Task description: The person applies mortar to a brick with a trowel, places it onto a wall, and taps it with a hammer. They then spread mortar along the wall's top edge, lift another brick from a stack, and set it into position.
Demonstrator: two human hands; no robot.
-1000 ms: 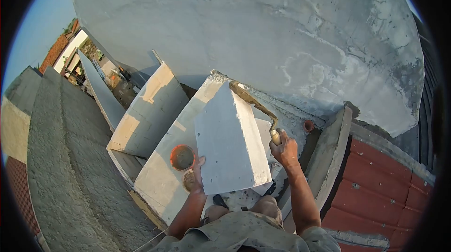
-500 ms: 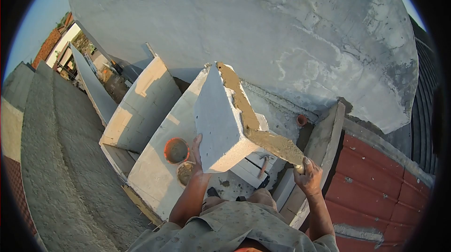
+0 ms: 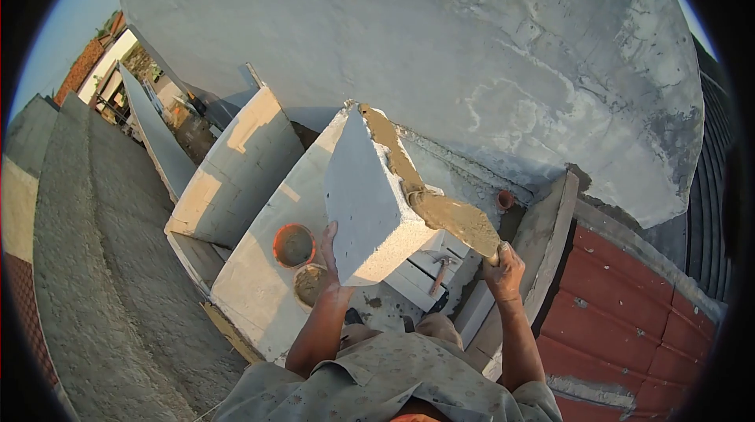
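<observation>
Hard against the big plastered wall (image 3: 472, 52), on the course of white blocks (image 3: 252, 296), we've got the aerated block (image 3: 366, 202) tipped up on its near end. What's new is that its right edge now carries a strip of mortar (image 3: 389, 147) from the far corner down, so it looks buttered most of the way. A second ago the trowel (image 3: 460, 221) lay along that edge. Since half a second ago it's crept back up towards the block. Right hand (image 3: 505, 269) is fisted round the handle, and left hand (image 3: 330, 265) lies flat, fingers spread, on the block's near left face.
</observation>
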